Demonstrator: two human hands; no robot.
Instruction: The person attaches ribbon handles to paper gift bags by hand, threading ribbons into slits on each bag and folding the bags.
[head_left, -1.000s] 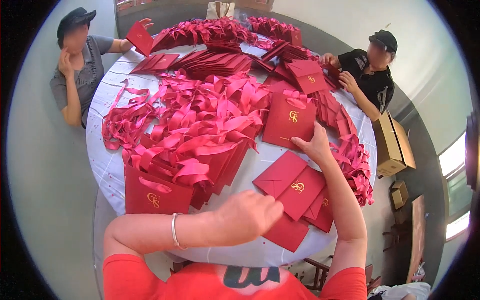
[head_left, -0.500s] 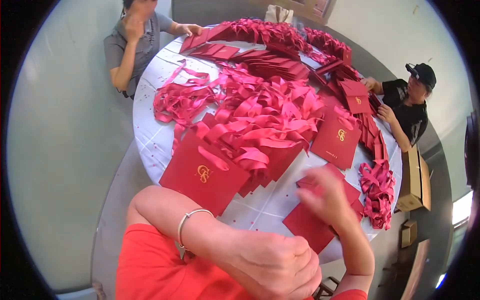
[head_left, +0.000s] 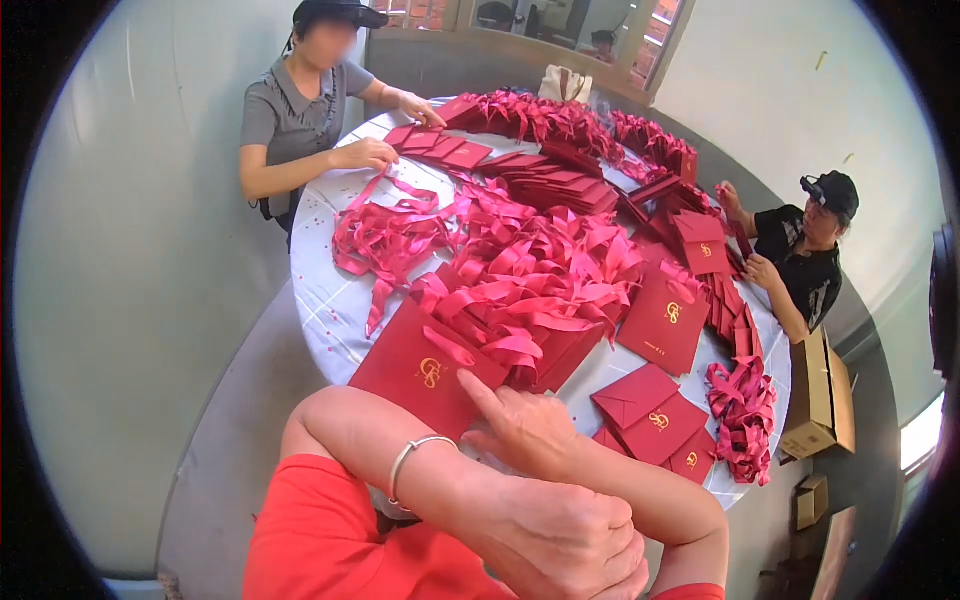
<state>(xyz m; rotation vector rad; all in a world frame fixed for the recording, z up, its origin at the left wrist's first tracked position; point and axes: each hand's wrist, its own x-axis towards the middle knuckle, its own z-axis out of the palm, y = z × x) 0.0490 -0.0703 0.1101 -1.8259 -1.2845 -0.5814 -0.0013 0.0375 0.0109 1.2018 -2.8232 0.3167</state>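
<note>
L hand (head_left: 565,535) is balled up loosely near the chest, gripping nothing, w/ a bracelet (head_left: 412,462) on that wrist. R hand (head_left: 515,420) crosses under it, fingers loosely spread, index finger touching the near red folder (head_left: 420,368) at the table (head_left: 318,300) edge. Just beyond: a big heap of red ribbons (head_left: 520,280). To the right, red envelopes (head_left: 650,420). Two other people work at the far left & right sides; cardboard box (head_left: 818,395) right.
</note>
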